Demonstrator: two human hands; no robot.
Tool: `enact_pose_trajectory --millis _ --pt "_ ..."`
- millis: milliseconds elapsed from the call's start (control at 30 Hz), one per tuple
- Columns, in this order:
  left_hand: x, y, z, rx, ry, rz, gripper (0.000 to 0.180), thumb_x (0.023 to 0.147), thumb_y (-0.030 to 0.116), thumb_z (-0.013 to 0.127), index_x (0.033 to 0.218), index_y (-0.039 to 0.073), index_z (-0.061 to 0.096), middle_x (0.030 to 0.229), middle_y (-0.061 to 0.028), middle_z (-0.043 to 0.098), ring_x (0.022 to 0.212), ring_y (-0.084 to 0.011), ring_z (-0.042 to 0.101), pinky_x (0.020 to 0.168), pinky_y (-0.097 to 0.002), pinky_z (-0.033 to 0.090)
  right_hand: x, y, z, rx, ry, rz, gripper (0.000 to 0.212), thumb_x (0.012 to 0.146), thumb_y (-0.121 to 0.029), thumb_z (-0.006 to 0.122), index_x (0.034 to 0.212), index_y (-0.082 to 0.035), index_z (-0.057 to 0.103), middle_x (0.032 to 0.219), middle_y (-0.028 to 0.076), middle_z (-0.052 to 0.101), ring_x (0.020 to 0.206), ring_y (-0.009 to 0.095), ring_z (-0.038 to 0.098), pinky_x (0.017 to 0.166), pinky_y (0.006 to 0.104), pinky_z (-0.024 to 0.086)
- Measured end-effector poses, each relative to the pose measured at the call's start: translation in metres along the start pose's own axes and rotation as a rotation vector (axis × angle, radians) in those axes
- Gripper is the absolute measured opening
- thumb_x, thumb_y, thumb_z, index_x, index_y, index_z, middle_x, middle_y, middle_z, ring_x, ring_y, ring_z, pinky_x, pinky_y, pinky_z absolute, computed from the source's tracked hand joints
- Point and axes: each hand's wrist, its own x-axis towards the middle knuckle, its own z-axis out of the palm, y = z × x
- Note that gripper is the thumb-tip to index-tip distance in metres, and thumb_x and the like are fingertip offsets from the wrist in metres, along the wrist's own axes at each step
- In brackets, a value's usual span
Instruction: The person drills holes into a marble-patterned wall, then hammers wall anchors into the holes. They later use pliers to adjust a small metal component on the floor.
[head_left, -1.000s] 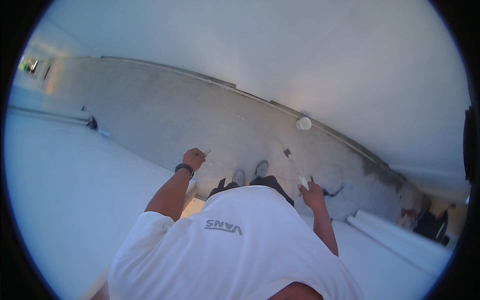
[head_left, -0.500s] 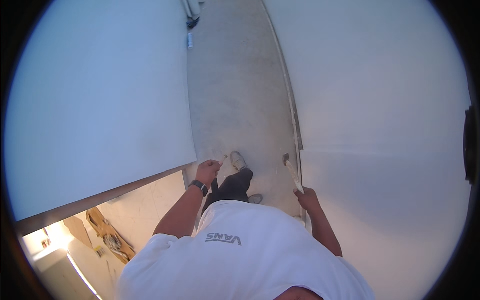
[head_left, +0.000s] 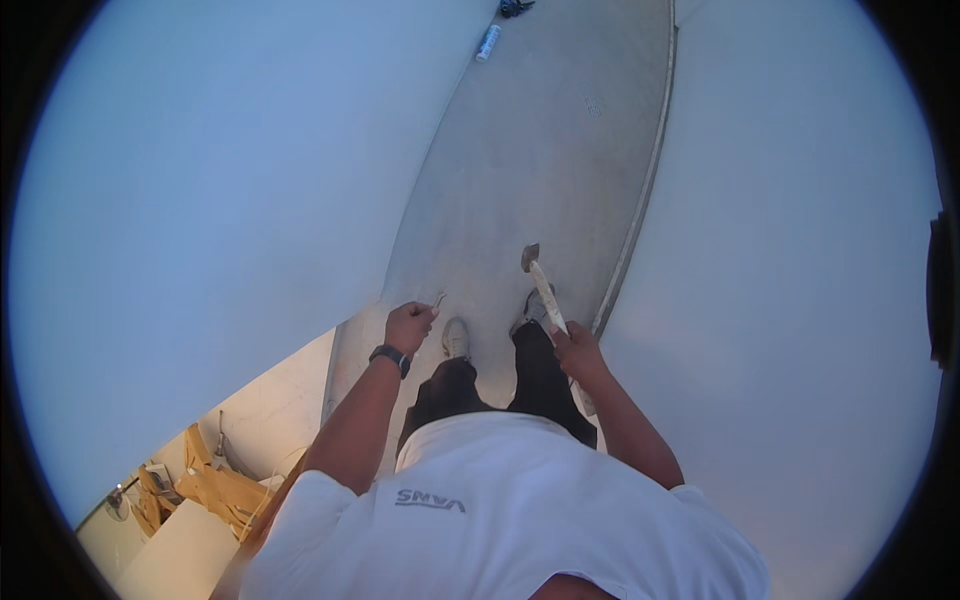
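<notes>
My right hand (head_left: pixel 580 354) is wrapped round the pale, worn handle of a hammer (head_left: pixel 545 288), whose dark metal head points away from me over the grey floor. Out in front on the other side, my left hand (head_left: pixel 408 327) pinches a small thin metal piece (head_left: pixel 438 301). It looks bent or hooked at its end, too small to name surely. A dark watch is on my left wrist. Hammer and small piece are held apart from each other, in the air above my shoes.
Tall white walls (head_left: pixel 230 180) (head_left: pixel 780 250) flank a narrow grey floor (head_left: pixel 540 150). Farther along lie a blue-and-white can (head_left: pixel 488 43) and a dark bundle (head_left: pixel 516 8). Through an opening at lower left show brown boards or cardboard (head_left: pixel 220 490) and a fan (head_left: pixel 117 504).
The hammer in my right hand has swung inward and forward. My view has turned, and I have stepped so both shoes now show side by side. My left hand still pinches the small piece.
</notes>
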Motion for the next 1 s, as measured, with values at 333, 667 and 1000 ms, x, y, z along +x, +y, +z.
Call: enact_pose_trajectory --millis 333,667,1000 --pt "0.236 -0.127 0.105 0.065 0.090 -0.127 0.024 0.089 0.022 0.081 0.094 -0.001 0.075 0.076 -0.0054 0.069 0.067 -0.0126 0.064 0.062 -0.0300 0.052 0.360 -0.008 0.027 -0.080 -0.101 0.032 0.038 0.102 -0.037 0.064 0.096 0.001 0.061 0.069 0.008 0.058 0.050 0.020 0.055 0.045 0.0388 0.045" --pt "0.533 -0.192 0.114 0.361 0.358 0.166 0.023 0.090 0.026 0.076 0.098 0.004 0.077 0.091 -0.0170 0.075 0.085 -0.0318 0.072 0.079 -0.0427 0.055 0.602 0.018 0.159 -0.257 -0.026 -0.201 0.037 0.106 -0.040 0.059 0.098 -0.004 0.059 0.071 0.003 0.054 0.054 0.012 0.047 0.049 0.0332 0.042" --pt "0.660 -0.232 0.134 0.384 0.565 0.441 0.012 0.091 0.016 0.074 0.094 0.005 0.076 0.090 -0.0145 0.067 0.086 -0.0356 0.065 0.079 -0.0468 0.053 0.684 0.047 0.214 -0.528 -0.058 -0.441 0.039 0.107 -0.036 0.056 0.103 0.002 0.059 0.075 0.018 0.064 0.069 0.026 0.062 0.066 0.0431 0.049"
